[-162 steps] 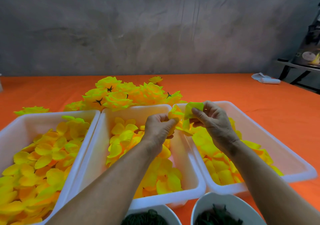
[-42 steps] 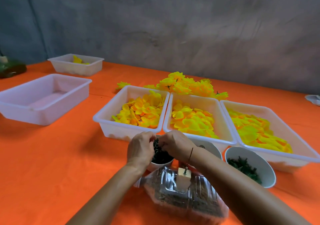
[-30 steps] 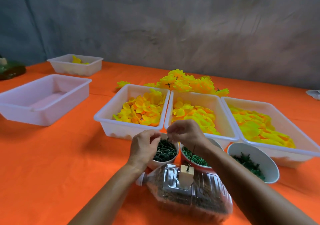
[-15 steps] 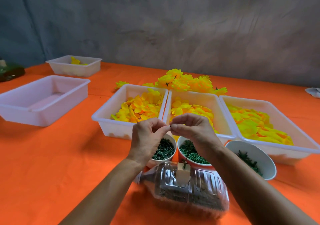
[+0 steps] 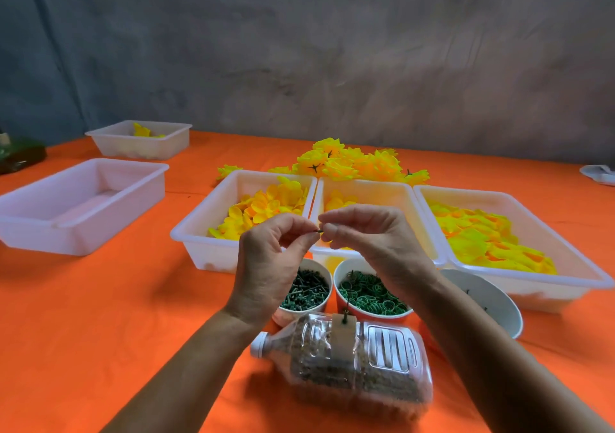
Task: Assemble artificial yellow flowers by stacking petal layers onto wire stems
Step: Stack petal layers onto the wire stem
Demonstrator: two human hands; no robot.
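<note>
Your left hand point(image 5: 278, 259) and right hand point(image 5: 369, 232) each pinch one end of a tiny green stem pin point(image 5: 318, 231) above the pin cup point(image 5: 304, 291). Loosen either pinch and it drops among the petal trays point(image 5: 244, 183) beyond.

L hand point(image 5: 271, 259) raised, fingers pinched | R hand point(image 5: 367, 232) same, tips meeting

The right forearm point(image 5: 499, 349) hides much of the white bowl point(image 5: 496, 302); the pinched dark piece point(image 5: 318, 231) is too small to identify.
</note>
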